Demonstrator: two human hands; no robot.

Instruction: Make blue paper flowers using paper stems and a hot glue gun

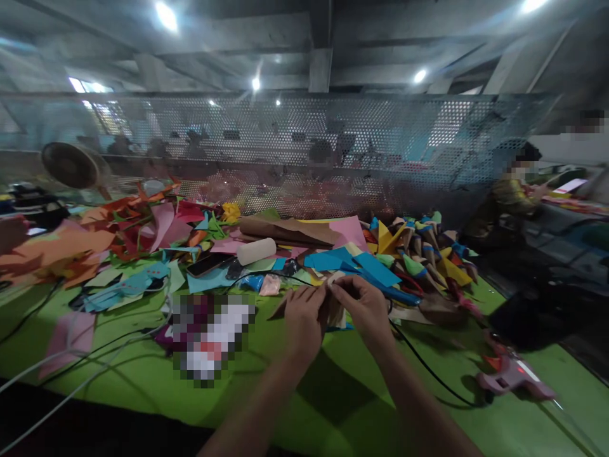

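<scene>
My left hand [303, 312] is closed on a piece of brown paper [278, 309], whose pointed end sticks out to the left of the fingers. My right hand [365, 310] meets it from the right, thumb and fingertips pinched at the paper's upper edge near a small pale bit. The paper between the hands is mostly hidden by my fingers. Just beyond them lie blue paper sheets [352, 261]. A pink glue gun [516, 379] rests on the green table [228, 400] to the right, well apart from my hands.
Orange paper scraps [61, 251] pile up at the left. A white roll [255, 252], dark phone [209, 264] and brown paper roll [285, 230] lie behind. Paper cones [419, 254] are heaped at the right. Cables cross the table. A person [507, 190] sits far right.
</scene>
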